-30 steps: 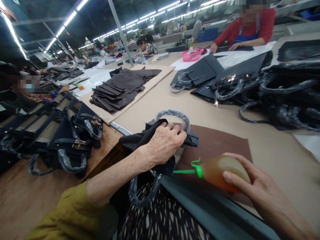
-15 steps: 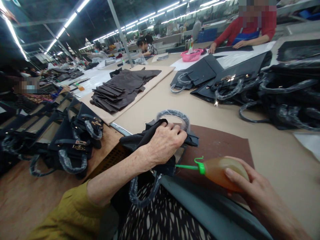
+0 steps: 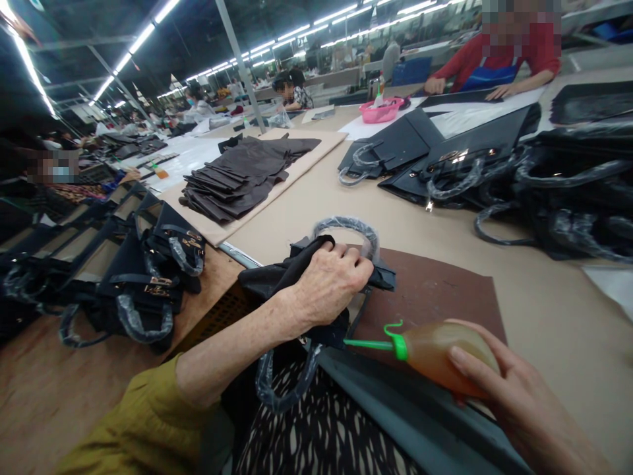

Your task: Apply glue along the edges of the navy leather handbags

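Observation:
In front of me a black handbag (image 3: 270, 275) lies at the table edge, one plastic-wrapped handle (image 3: 346, 226) up and the other (image 3: 289, 396) hanging toward my lap. My left hand (image 3: 329, 284) grips the bag's dark fabric, fingers curled over it. My right hand (image 3: 487, 369) is wrapped round a squeeze bottle (image 3: 442, 353) of amber liquid with a green cap and long green nozzle. The nozzle tip meets the bag's edge just below my left hand; whether liquid comes out cannot be seen. Under the bag lies a brown sheet (image 3: 435, 290).
Several finished-looking black handbags (image 3: 143, 284) stand on the left. A stack of dark brown pieces (image 3: 247, 175) lies on a board ahead. More black bags (image 3: 455, 165) spread over the right, near a pink basket (image 3: 380, 112). Across the table a person in red sleeves (image 3: 524, 56) works.
The bottle has moved slightly down and its nozzle tip a little left along the bag's edge. My left hand keeps its hold. The co-worker's hands have shifted right.

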Motion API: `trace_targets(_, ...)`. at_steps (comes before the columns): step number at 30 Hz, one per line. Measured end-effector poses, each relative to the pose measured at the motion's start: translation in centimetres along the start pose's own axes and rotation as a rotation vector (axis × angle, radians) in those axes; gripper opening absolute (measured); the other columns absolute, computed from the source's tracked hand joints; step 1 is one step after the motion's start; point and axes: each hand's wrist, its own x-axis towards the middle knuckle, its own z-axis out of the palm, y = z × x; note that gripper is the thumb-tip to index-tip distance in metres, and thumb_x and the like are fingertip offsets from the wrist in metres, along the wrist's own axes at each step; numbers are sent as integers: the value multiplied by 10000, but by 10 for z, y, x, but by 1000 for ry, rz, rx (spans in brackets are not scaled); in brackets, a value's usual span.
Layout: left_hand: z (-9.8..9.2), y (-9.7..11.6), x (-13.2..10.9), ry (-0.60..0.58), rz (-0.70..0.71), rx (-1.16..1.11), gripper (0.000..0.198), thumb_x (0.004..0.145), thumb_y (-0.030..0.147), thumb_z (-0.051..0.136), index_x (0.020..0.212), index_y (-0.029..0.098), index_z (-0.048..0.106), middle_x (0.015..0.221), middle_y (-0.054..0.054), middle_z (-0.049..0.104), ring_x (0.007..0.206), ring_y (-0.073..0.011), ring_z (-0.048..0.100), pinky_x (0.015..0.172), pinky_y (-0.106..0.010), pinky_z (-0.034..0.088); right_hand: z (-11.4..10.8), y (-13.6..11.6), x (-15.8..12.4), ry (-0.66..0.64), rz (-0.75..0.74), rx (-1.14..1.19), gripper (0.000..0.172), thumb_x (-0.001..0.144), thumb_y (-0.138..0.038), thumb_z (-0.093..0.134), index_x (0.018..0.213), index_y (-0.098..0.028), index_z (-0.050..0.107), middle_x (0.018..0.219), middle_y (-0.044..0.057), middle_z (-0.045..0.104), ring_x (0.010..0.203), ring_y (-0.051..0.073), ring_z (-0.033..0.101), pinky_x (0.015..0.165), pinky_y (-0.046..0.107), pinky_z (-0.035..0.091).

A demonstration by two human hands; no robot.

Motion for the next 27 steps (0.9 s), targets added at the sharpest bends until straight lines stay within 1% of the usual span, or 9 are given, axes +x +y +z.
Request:
trace_targets(4,0,-1,-1,15,5,-6,125,888,194,536,995,130,544,1008,-106,618,933,-269,565,770,-393,433,-8,-10,0,29,-44,-143,634,661,-645,731,1127,-232,609,878,50,694,771,309,671,554,300,566)
trace_targets(9,-2,0,-1,15,6,-7,104,921,187,487,987,135,549,1002,-107,621,929,-262,570,768,-389,430,-6,-24,2,196,-102,-248,643,586,-712,701,990,-214,661,808,64,698,690,297,666,515,303,573)
trace_targets(11,-3,0,-1,17,5,-2,103,929,187,474,978,137,549,1005,-111,622,926,-261,572,767,-389,428,-2,-25,1,189,-100,-226,655,584,-710,702,1009,-213,653,821,63,700,695,297,669,500,299,570)
trace_targets(14,-2,0,0,27,4,0,97,929,190,474,963,137,548,1000,-110,620,920,-262,575,761,-388,428,0,-22,-2,118,-90,-216,654,625,-664,727,1100,-227,622,887,53,707,720,298,679,529,305,578)
trace_targets(16,-1,0,0,34,8,-1,97,928,191,473,962,137,546,994,-106,619,915,-264,578,756,-388,429,1,-21,-3,80,-85,-224,644,649,-654,723,1126,-236,611,863,42,708,646,282,673,536,323,579)
trace_targets(18,0,0,0,40,9,-2,98,925,188,473,962,135,547,988,-105,619,912,-265,579,754,-389,429,2,-22,-5,79,-84,-240,640,635,-682,706,1088,-237,627,769,32,699,530,262,641,503,339,569)
trace_targets(22,0,0,0,33,2,-10,94,901,172,496,968,130,547,984,-110,619,915,-265,575,758,-391,434,5,-27,-10,207,-152,-303,599,574,-723,692,955,-262,669,618,13,659,428,248,590,483,353,563)
trace_targets(24,-1,-1,0,35,4,-12,103,890,158,495,973,126,546,986,-114,619,911,-266,574,755,-394,439,5,-29,-12,253,-195,-334,590,556,-721,701,943,-276,674,654,16,675,474,261,616,497,349,570)
trace_targets(27,-5,-2,0,38,6,-18,112,889,137,466,964,120,547,985,-120,619,897,-272,576,745,-400,444,3,-30,-12,277,-229,-381,620,573,-721,701,1007,-280,657,787,26,707,628,288,669,535,332,579)
